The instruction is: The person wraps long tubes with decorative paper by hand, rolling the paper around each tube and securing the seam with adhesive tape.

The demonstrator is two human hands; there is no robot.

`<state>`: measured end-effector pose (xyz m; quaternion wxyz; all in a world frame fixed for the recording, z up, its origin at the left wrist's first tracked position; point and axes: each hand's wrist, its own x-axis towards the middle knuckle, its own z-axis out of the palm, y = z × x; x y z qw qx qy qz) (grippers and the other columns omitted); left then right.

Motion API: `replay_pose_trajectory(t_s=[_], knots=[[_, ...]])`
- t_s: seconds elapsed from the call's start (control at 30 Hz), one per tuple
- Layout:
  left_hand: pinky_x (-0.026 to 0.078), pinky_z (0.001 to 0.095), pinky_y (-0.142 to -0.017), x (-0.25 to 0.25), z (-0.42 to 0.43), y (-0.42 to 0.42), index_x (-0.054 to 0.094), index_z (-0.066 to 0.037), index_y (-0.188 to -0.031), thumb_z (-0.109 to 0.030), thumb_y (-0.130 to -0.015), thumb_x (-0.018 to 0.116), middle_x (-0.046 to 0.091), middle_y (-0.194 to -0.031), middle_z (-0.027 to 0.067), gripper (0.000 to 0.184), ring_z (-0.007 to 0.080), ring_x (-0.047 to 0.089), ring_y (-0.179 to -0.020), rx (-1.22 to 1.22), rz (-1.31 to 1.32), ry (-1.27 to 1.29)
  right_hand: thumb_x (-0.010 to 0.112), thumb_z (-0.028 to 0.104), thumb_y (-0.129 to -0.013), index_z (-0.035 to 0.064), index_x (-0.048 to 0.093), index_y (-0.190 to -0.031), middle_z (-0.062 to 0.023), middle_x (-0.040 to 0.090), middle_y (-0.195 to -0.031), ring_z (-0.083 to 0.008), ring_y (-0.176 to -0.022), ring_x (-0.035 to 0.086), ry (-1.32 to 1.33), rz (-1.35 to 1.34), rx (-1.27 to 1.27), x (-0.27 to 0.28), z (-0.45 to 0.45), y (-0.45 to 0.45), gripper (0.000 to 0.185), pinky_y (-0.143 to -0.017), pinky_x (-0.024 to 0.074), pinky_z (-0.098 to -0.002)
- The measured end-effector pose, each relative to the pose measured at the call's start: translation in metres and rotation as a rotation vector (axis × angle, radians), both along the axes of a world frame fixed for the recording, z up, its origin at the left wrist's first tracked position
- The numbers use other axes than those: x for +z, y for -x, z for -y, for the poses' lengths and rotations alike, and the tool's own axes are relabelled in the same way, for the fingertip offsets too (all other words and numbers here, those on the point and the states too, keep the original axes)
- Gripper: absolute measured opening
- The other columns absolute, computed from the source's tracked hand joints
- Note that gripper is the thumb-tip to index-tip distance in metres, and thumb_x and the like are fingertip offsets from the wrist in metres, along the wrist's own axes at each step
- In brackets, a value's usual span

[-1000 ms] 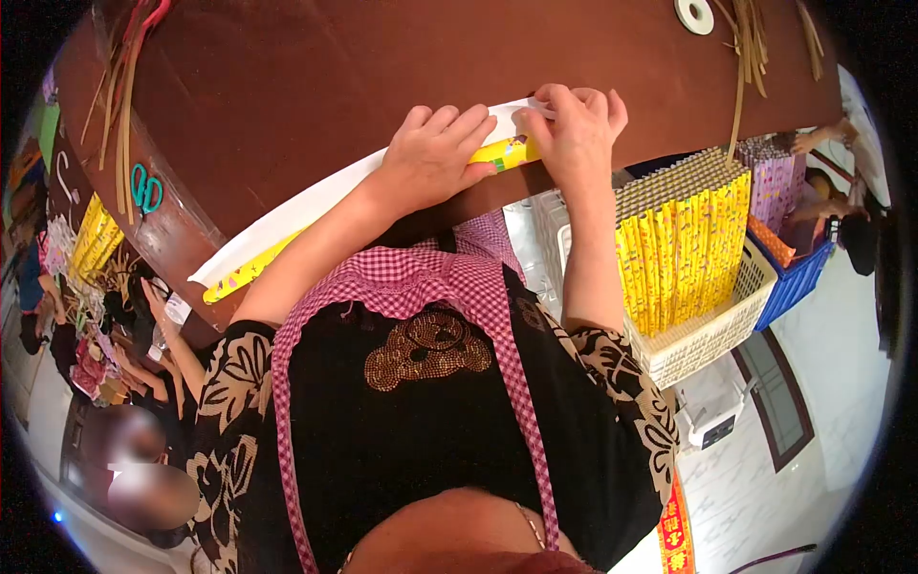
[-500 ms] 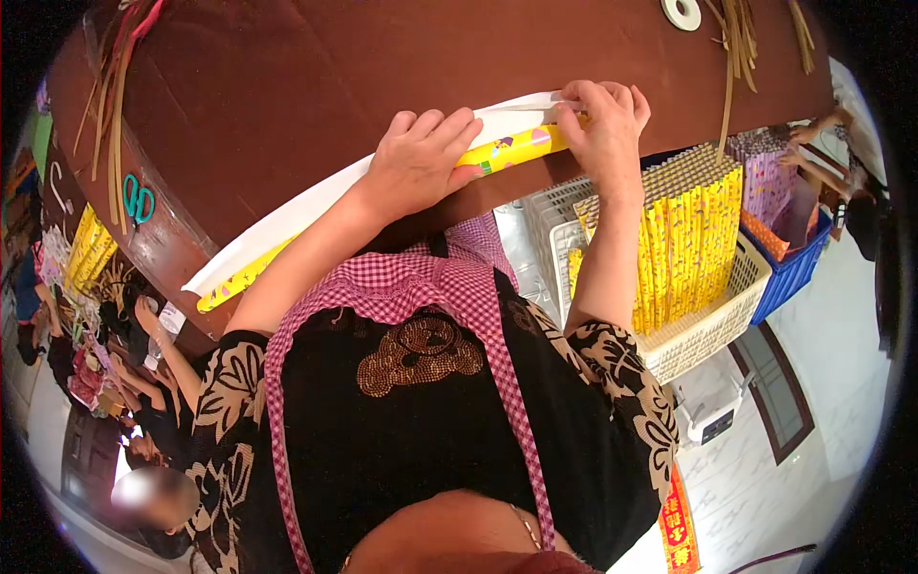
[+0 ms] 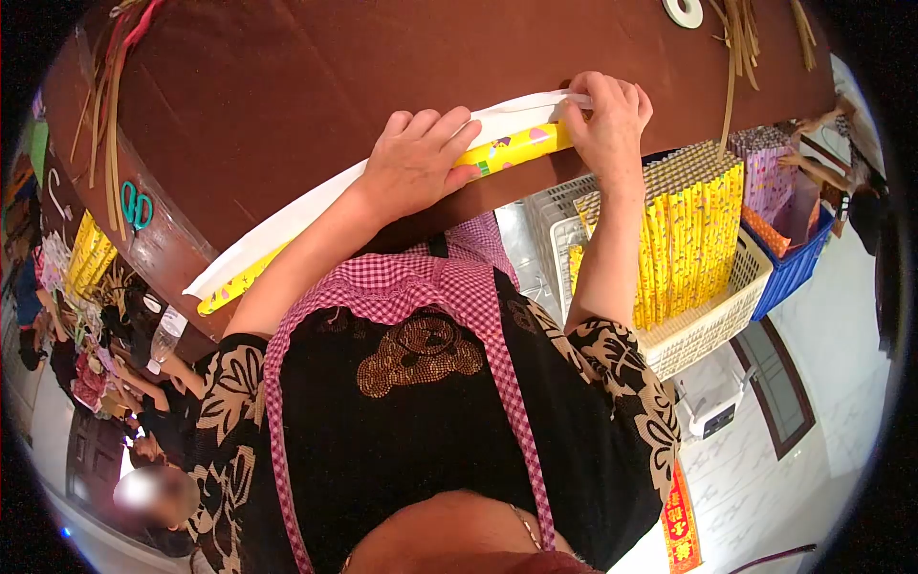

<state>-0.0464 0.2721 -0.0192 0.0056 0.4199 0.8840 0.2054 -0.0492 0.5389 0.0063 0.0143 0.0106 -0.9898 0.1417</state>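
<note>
A yellow printed sheet of wrapping paper (image 3: 512, 146), white on its back, lies partly rolled in a long strip along the near edge of the brown-covered table (image 3: 382, 57). My left hand (image 3: 418, 161) rests flat on the middle of it, fingers stretched over the white side and thumb against the yellow roll. At the right end, my right hand (image 3: 609, 120) pinches the white edge between thumb and fingers. The strip's far left end sticks out beyond my left forearm.
Teal scissors (image 3: 137, 205) and a white tape roll (image 3: 683, 11) lie on the table, with brown strips (image 3: 734, 57) nearby. Below right stand a cream basket (image 3: 708, 320) of yellow folded rolls (image 3: 688, 244) and a blue crate (image 3: 794, 273). Other people work at left and far right.
My right hand has shifted slightly up at the paper's right end, its fingers now closer around the white edge. My left hand has barely moved. At left, a co-worker's arm has moved.
</note>
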Motion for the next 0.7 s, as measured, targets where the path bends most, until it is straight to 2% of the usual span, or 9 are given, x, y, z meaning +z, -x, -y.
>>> replay_pose_trajectory(t_s=[0.13, 0.2, 0.3, 0.7], knots=[[0.036, 0.0344, -0.080, -0.002, 0.001, -0.003, 0.059, -0.012, -0.122, -0.043, -0.082, 0.068, 0.053, -0.118, -0.0011, 0.052, 0.0166, 0.050, -0.095, 0.008, -0.005, -0.011, 0.067, 0.018, -0.080, 0.0124, 0.064, -0.093, -0.0028, 0.066, -0.097, -0.0254, -0.106, 0.056, 0.013, -0.018, -0.034, -0.005, -0.002, -0.002, 0.015, -0.107, 0.0295, -0.0453], [0.036, 0.0388, -0.088, -0.003, 0.001, -0.004, 0.053, -0.012, -0.132, -0.041, -0.080, 0.070, 0.052, -0.128, 0.0036, 0.061, 0.0225, 0.049, -0.106, -0.015, 0.078, 0.047, 0.067, 0.018, -0.080, 0.0124, 0.063, -0.093, -0.0028, 0.066, -0.097, -0.0254, -0.106, 0.056, 0.027, -0.015, -0.050, -0.008, -0.002, -0.003, 0.014, -0.106, 0.0294, -0.0450], [0.035, 0.0352, -0.081, -0.005, 0.000, -0.004, 0.058, -0.013, -0.124, -0.042, -0.081, 0.069, 0.052, -0.121, -0.0010, 0.053, 0.0175, 0.048, -0.097, 0.006, -0.003, -0.033, 0.067, 0.018, -0.080, 0.0128, 0.063, -0.092, -0.0021, 0.066, -0.096, -0.0251, -0.105, 0.057, 0.065, -0.022, -0.067, -0.011, -0.004, -0.003, 0.013, -0.105, 0.0297, -0.0439], [0.036, 0.0356, -0.083, -0.002, -0.001, -0.003, 0.059, -0.011, -0.124, -0.041, -0.079, 0.071, 0.052, -0.122, 0.0010, 0.056, 0.0185, 0.048, -0.100, 0.002, 0.023, -0.056, 0.070, 0.015, -0.079, 0.0150, 0.064, -0.089, 0.0012, 0.066, -0.094, -0.0227, -0.104, 0.057, 0.101, -0.028, -0.087, -0.013, -0.007, -0.003, 0.012, -0.103, 0.0300, -0.0415]])
